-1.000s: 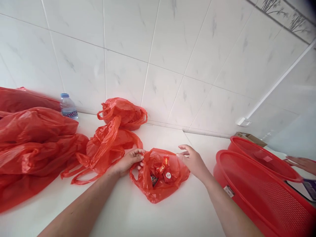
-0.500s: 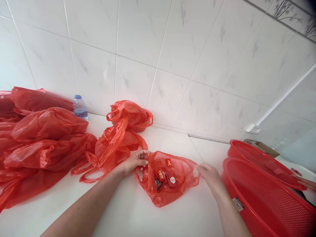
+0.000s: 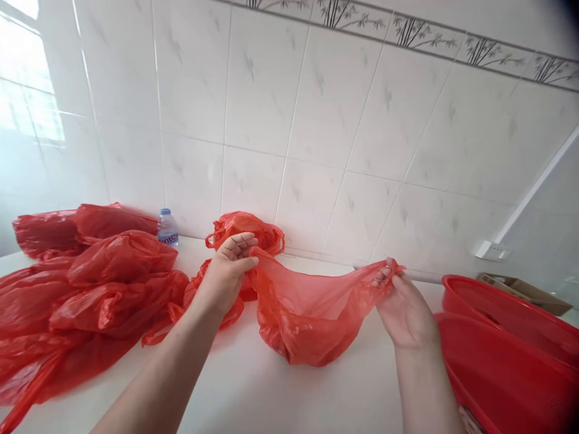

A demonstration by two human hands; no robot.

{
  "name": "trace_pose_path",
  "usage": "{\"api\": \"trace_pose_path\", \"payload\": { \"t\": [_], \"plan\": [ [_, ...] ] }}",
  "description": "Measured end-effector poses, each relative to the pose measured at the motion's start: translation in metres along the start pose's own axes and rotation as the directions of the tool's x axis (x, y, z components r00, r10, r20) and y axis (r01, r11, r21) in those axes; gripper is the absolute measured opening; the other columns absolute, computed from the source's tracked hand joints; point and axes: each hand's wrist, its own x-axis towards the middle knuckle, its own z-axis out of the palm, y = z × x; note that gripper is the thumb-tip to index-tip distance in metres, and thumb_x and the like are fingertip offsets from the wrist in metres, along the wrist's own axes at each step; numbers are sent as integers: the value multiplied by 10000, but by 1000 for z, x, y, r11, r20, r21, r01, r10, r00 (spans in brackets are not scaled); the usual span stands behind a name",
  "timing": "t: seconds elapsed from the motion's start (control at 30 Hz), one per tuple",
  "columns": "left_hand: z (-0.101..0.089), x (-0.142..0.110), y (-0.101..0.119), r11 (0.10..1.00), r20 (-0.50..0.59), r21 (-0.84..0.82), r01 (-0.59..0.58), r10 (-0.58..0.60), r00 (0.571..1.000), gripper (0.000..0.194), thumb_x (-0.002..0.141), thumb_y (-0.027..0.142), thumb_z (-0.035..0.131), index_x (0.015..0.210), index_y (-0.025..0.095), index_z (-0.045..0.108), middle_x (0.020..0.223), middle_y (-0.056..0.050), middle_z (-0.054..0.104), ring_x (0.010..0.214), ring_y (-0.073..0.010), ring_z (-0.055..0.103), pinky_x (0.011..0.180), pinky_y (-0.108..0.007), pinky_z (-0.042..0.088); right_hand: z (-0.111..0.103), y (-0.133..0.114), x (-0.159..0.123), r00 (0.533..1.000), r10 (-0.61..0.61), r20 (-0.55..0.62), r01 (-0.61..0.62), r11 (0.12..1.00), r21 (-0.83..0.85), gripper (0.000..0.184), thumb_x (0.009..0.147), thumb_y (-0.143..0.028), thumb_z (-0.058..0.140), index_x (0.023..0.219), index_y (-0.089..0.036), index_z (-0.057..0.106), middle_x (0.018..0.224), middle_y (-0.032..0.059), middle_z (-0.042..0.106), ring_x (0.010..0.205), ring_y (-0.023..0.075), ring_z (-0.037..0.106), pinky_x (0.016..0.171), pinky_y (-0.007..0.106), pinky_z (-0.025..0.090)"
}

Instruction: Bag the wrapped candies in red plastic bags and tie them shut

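Friend: What's new over there?

Me: I'm watching from far away, and both hands are up higher now. The left hand (image 3: 230, 265) and the right hand (image 3: 407, 313) have pulled up the top of the red bag (image 3: 312, 325).

Friend: Are the hands touching each other?

Me: No, they're apart, with the bag stretched between them. The right fingers pinch one bunched-up top corner. The left thumb and fingers hold the other.

Friend: Can you see inside?

Me: Not now. Half a second ago I saw little packs in there. Now the front of the bag hides them.

Friend: Where is it?

Me: In the middle, over the white table (image 3: 280, 404). I can't tell if its bottom touches. A pile of red bags (image 3: 108, 265) sits to the left, and a red basket (image 3: 506, 374) to the right.

Friend: What does that mean?

Me: I think the bag is held well on both sides, but it's not tied yet.
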Motion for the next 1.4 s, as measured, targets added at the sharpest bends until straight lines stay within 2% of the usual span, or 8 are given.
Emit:
{"api": "trace_pose_path", "payload": {
  "t": [0.13, 0.27, 0.47, 0.67, 0.87, 0.97, 1.07, 1.4],
  "plan": [
    [20, -14, 13, 938, 102, 311, -154, 128, 987, 451, 676, 42, 587, 1081, 237, 616, 968, -27, 629, 883, -199, 582, 665, -258, 465, 21, 2, -2, 962, -242, -123, 196, 933, -303, 207, 665, -283, 749, 848, -215, 681, 878, -2, 620, 742, 116, 564, 699, 264, 481],
    [25, -22, 25, 600, 188, 672, -435, 430, 883, 335, 761, 62, 527, 995, 244, 683, 1021, -18, 654, 956, -222, 582, 796, -295, 452, 36, 0, -6, 804, -547, -235, 335, 742, -581, 207, 721, -353, 705, 871, -212, 681, 923, 36, 677, 904, 186, 612, 851, 351, 466],
    [11, -17, 39, 193, 219, 905, -379, 553, 804, 312, 808, 103, 472, 1031, 253, 631, 1024, 6, 644, 816, -145, 598, 708, -247, 467, 25, 1, 10, 964, -139, -226, 132, 990, -44, 224, 707, -339, 726, 790, -219, 556, 729, -34, 632, 768, 168, 648, 688, 336, 539],
    [18, -20, 43, 454, -15, 884, -108, 258, 966, 111, 785, 213, 551, 874, 245, 608, 558, 78, 471, 487, -86, 438, 460, -193, 359, 24, 8, 14, 991, 117, -67, -98, 968, 232, 242, 755, -382, 689, 738, -208, 523, 498, -106, 393, 372, 16, 313, 352, 124, 289],
    [47, -42, 31, 842, 173, 539, 2, -113, 978, 55, 828, 186, 504, 776, 205, 513, 598, 59, 553, 520, -84, 513, 471, -185, 418, 63, 1, -33, 968, 177, 181, -108, 936, -334, 324, 856, -486, 524, 1031, -225, 604, 444, -85, 382, 388, 49, 288, 384, 168, 246],
    [57, -53, 26, 882, 299, 471, -13, -146, 943, 58, 818, 157, 535, 784, 199, 514, 644, 46, 584, 573, -89, 544, 502, -188, 432, 76, 3, -51, 828, 399, 395, -105, 801, -589, 411, 838, -403, 595, 1216, -261, 519, 564, -71, 482, 495, 71, 420, 480, 185, 344],
    [62, -59, 24, 870, 424, 476, -126, -102, 900, 128, 811, 131, 551, 900, 223, 547, 796, 30, 620, 711, -106, 585, 603, -218, 468, 82, 13, -55, 752, 461, 472, -74, 769, -635, 240, 836, -413, 589, 927, -193, 614, 619, -46, 475, 552, 79, 413, 518, 210, 343],
    [60, -53, 12, 398, 646, 709, -582, -36, 763, 48, 829, 181, 598, 846, 218, 622, 860, -10, 551, 770, -142, 519, 659, -261, 443, 82, 11, -46, 850, 414, 325, -122, 755, -644, 448, 906, -504, 394, 589, -189, 420, 526, -36, 389, 509, 91, 355, 482, 233, 283]
  ]
}}
